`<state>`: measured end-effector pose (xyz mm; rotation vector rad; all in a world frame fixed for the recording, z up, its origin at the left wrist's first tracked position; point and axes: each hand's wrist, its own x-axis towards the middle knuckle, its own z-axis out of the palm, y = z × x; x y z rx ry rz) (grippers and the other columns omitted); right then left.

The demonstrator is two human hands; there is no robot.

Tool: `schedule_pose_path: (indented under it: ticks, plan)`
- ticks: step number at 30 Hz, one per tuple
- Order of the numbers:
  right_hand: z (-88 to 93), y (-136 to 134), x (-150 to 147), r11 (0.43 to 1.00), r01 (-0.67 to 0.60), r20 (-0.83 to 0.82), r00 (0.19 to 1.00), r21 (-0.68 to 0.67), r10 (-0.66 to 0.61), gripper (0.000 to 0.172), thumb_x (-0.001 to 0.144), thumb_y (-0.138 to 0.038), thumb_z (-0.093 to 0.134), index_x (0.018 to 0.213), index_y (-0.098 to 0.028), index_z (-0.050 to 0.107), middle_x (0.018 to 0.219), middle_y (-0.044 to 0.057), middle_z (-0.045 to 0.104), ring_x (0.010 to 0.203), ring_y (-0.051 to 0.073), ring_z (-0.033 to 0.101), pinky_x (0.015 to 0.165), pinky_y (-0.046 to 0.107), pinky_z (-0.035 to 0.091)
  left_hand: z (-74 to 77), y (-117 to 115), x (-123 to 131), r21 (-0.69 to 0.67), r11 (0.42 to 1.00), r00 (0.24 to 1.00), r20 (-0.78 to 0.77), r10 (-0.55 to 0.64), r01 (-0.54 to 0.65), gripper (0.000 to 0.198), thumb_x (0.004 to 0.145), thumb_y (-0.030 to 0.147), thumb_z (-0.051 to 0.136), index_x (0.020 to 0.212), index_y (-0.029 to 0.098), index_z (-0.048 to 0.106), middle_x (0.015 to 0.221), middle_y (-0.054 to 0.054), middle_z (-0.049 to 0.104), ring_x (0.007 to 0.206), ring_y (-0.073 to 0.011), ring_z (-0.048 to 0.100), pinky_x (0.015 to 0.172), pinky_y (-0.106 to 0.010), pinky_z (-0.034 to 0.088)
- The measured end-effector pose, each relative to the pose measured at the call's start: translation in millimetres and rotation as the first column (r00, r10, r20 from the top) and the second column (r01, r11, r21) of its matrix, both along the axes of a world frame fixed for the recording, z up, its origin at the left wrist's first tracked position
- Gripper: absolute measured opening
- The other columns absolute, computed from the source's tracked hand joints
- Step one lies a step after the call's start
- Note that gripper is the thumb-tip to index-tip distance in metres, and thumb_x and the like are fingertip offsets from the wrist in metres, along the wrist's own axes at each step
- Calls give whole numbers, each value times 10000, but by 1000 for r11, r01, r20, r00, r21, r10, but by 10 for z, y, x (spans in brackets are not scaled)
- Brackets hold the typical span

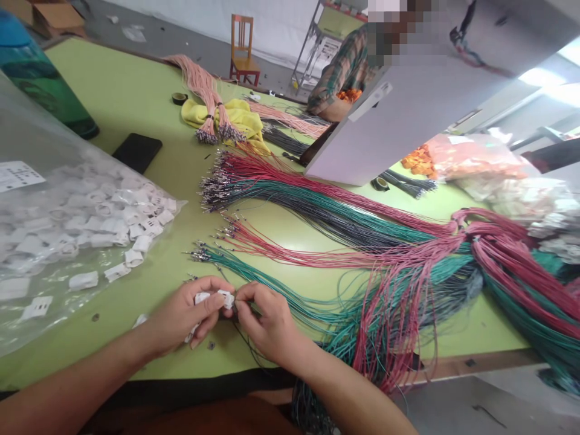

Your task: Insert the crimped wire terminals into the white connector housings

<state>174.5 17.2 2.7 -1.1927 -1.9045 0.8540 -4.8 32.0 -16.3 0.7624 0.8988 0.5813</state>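
My left hand [185, 314] is closed around a small white plastic connector [225, 297] near the table's front edge. My right hand [265, 320] meets it from the right, fingers pinched on a thin dark wire [244, 344] at the connector. Just beyond my hands lie fanned bundles of green wires [254, 278] and red wires [290, 248] with metal terminals at their left ends. A clear bag of white connectors [67, 223] lies open at the left.
Grey, green and red wire bundles [317, 199] cross the green table [136, 103]. A black phone [136, 151], a green bottle [36, 78], pink wires on a yellow cloth [235, 115], a white box [389, 127] and a seated person [348, 72] are farther back.
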Motion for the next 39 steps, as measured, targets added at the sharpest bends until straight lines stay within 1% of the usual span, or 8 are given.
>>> schedule_pose_path:
  ticks: [4, 7, 17, 25, 28, 31, 34, 39]
  plan:
    - [91, 17, 51, 994, 105, -14, 994, -17, -105, 121, 834, -113, 493, 748, -195, 519, 684, 3, 617, 612, 117, 586, 595, 220, 468, 46, 23, -5, -41, 997, 996, 59, 72, -69, 273, 818, 416, 615, 958, 191, 549, 666, 40, 615, 300, -13, 373, 281, -126, 283]
    - [127, 35, 85, 988, 153, -16, 988, -32, -154, 122, 833, -122, 496, 738, -191, 526, 666, 1, 613, 599, 116, 578, 582, 220, 460, 47, 37, -17, -54, 995, 992, 87, 88, -83, 247, 824, 389, 611, 962, 191, 560, 764, 22, 618, 318, -5, 393, 283, -125, 292]
    - [106, 51, 115, 968, 240, 11, 971, -74, -239, 94, 854, -199, 509, 778, -187, 564, 594, -28, 560, 512, 95, 495, 523, 203, 411, 74, 35, -16, -97, 992, 994, 72, 87, -80, 249, 811, 391, 621, 945, 189, 566, 728, 25, 608, 336, -12, 384, 280, -117, 306]
    - [106, 154, 232, 920, 373, 27, 927, -120, -373, 107, 858, -262, 514, 786, -185, 528, 550, -60, 454, 453, 73, 372, 438, 187, 313, 93, 31, -26, -102, 993, 998, 33, 56, -52, 287, 790, 403, 639, 953, 182, 557, 736, 26, 613, 333, -2, 362, 273, -109, 294]
    - [92, 172, 245, 918, 365, 38, 931, -158, -363, 83, 839, -258, 530, 854, -176, 534, 574, -55, 475, 460, 71, 377, 431, 181, 308, 92, 32, -31, -104, 993, 998, 39, 52, -47, 272, 805, 390, 622, 969, 184, 556, 737, 26, 614, 332, -1, 357, 274, -109, 296]
    - [59, 172, 239, 928, 327, 93, 944, -177, -316, 81, 821, -224, 522, 878, -169, 542, 553, -66, 442, 452, 72, 373, 429, 181, 306, 86, 44, -29, -102, 993, 996, 70, 59, -52, 233, 820, 373, 599, 945, 180, 564, 758, 13, 629, 339, -5, 368, 277, -111, 299]
    - [31, 165, 239, 945, 306, 194, 940, -115, -281, 56, 806, -182, 499, 787, -173, 551, 538, -64, 422, 456, 77, 370, 444, 187, 310, 74, 54, -22, -111, 992, 994, 90, 68, -58, 211, 829, 357, 584, 936, 176, 570, 767, 1, 645, 335, -6, 372, 277, -113, 295]
    - [4, 146, 245, 964, 263, 341, 904, 34, -259, 106, 795, -153, 497, 721, -177, 569, 604, -17, 532, 500, 96, 446, 501, 204, 349, 55, 45, -20, -110, 992, 993, 93, 72, -61, 208, 829, 350, 585, 949, 181, 573, 761, 3, 646, 331, -7, 376, 279, -114, 291]
